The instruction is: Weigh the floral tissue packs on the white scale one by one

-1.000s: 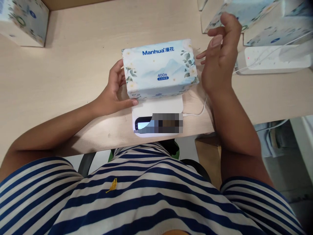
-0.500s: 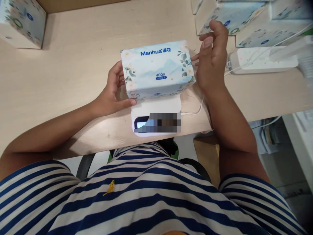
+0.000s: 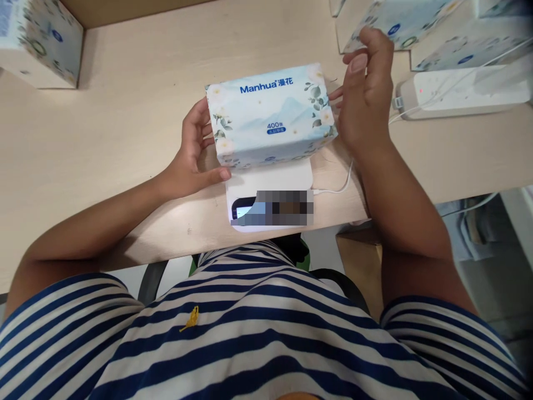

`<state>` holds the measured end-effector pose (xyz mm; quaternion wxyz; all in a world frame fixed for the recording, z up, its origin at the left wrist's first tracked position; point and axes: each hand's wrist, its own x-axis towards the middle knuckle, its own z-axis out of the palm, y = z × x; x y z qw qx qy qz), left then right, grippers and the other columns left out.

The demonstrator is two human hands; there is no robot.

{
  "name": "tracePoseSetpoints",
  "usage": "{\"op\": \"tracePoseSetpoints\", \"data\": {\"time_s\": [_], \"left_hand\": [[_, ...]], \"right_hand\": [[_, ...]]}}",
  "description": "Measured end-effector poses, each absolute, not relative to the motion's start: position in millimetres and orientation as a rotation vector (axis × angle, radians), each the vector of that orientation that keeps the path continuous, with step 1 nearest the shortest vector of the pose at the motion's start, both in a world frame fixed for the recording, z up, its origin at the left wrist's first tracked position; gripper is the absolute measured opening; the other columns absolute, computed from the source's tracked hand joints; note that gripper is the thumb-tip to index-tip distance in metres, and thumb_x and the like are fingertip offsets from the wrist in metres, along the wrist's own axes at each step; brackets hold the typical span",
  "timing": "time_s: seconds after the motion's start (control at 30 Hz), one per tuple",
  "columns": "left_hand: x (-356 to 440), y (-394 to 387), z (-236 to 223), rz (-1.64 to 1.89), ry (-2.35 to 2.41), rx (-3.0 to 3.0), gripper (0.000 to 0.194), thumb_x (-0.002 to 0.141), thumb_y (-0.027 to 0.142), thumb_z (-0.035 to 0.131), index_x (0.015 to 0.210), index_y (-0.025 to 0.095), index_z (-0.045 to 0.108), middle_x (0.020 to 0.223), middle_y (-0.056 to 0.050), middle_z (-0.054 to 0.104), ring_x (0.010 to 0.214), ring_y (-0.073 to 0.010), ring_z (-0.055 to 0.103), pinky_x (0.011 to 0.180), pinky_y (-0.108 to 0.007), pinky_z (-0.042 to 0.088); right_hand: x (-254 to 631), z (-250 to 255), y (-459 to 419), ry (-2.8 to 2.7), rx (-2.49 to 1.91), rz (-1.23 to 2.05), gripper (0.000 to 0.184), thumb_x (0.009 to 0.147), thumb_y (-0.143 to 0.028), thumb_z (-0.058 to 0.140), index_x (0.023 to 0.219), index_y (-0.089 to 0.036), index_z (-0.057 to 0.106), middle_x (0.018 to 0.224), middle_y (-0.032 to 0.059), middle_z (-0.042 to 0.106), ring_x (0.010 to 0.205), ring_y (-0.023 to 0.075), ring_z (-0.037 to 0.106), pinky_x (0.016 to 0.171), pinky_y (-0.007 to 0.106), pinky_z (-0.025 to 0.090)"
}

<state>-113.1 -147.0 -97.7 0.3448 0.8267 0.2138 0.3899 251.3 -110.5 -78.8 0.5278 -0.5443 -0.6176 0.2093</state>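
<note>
A pack of tissues (image 3: 270, 114), pale blue and white with printed flowers, sits on a white digital scale (image 3: 270, 179). The scale's lit display (image 3: 245, 211) is partly covered by a blurred patch. At the pack's left end is my left hand (image 3: 197, 147), fingers apart, some of them partly hidden behind the pack. Its thumb lies by the pack's lower left corner; whether it touches, I cannot tell. My right hand (image 3: 366, 97) is open beside the right end, palm turned inward, with some fingertips near the pack's side.
Another tissue pack (image 3: 52, 47) stands at the far left. Several more packs (image 3: 449, 53) are grouped at the back right. In front of them lies a white power strip (image 3: 453, 91) with a red light. A white cable (image 3: 345, 180) runs from the scale's right side. The desk's front edge is near my body.
The camera view has shifted slightly, so the surroundings sit a little differently in the picture. Both hands and the tissue pack on the scale keep nearly the same arrangement.
</note>
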Motion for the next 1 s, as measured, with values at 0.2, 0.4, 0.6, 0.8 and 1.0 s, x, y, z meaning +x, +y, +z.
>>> {"op": "tracePoseSetpoints", "data": {"time_s": [0.2, 0.4, 0.6, 0.8, 1.0], "left_hand": [[-116.6, -140.8, -107.1, 1.048, 0.629, 2.059, 0.137, 0.062, 0.086, 0.093, 0.171, 0.051, 0.018, 0.18, -0.009, 0.035, 0.163, -0.0411, 0.047, 0.132, -0.06, 0.045], [-116.9, -140.4, -109.5, 1.076, 0.692, 1.964, 0.136, 0.054, 0.087, 0.096, 0.167, 0.053, 0.027, 0.179, -0.008, 0.039, 0.165, -0.0437, 0.043, 0.132, -0.063, 0.044], [-116.0, -140.3, -108.9, 1.106, 0.734, 2.023, 0.125, 0.064, 0.097, 0.082, 0.168, 0.053, 0.029, 0.176, -0.007, 0.041, 0.168, -0.0416, 0.04, 0.13, -0.059, 0.048], [-114.2, -139.9, -105.7, 1.08, 0.751, 2.025, 0.135, 0.055, 0.101, 0.082, 0.168, 0.051, 0.028, 0.178, -0.009, 0.039, 0.167, -0.0452, 0.04, 0.13, -0.061, 0.047], [-116.4, -138.4, -108.9, 1.06, 0.704, 2.095, 0.131, 0.062, 0.1, 0.08, 0.17, 0.05, 0.024, 0.175, -0.01, 0.042, 0.167, -0.0415, 0.041, 0.132, -0.057, 0.046]], "right_hand": [[251.2, -70.2, -116.1, -1.493, -1.296, 0.543, 0.096, 0.082, -0.106, 0.045, 0.144, -0.032, 0.051, 0.126, 0.0071, 0.068, 0.119, 0.0258, 0.063, 0.103, 0.052, 0.06], [252.4, -65.4, -119.4, -1.53, -1.316, 0.513, 0.099, 0.085, -0.105, 0.042, 0.147, -0.028, 0.05, 0.127, 0.0099, 0.068, 0.12, 0.026, 0.067, 0.096, 0.05, 0.062], [253.5, -65.2, -121.3, -1.594, -1.346, 0.455, 0.094, 0.091, -0.101, 0.035, 0.15, -0.029, 0.046, 0.134, 0.0097, 0.069, 0.128, 0.024, 0.065, 0.099, 0.048, 0.065], [254.6, -66.4, -119.8, -1.566, -1.327, 0.512, 0.102, 0.084, -0.105, 0.039, 0.15, -0.028, 0.047, 0.134, 0.0109, 0.067, 0.125, 0.0277, 0.064, 0.106, 0.056, 0.063], [254.5, -70.7, -116.2, -1.521, -1.316, 0.578, 0.108, 0.08, -0.108, 0.04, 0.152, -0.028, 0.046, 0.132, 0.0102, 0.063, 0.111, 0.0268, 0.063, 0.097, 0.054, 0.062]]}}
